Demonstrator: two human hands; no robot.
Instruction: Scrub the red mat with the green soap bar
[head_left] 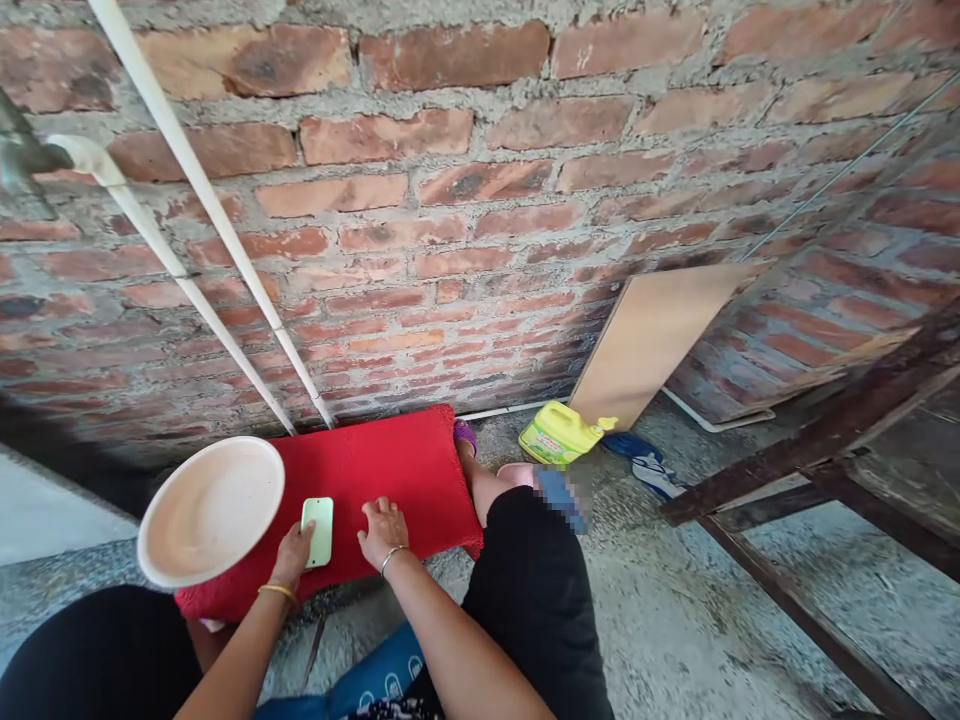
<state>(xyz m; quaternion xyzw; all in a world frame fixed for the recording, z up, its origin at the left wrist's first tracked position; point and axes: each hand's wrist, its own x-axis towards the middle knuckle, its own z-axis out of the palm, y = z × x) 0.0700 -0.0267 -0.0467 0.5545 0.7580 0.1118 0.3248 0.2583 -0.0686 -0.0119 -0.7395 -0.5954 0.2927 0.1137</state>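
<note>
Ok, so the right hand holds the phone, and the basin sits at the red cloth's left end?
Wrong hand: the head view shows the left hand holding the phone. The basin sits at the left end of the red cloth.

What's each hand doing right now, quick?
Left hand: closed on the edge of the pale green phone.
Right hand: open, fingers loosely bent, holding nothing, over the red cloth.
</note>
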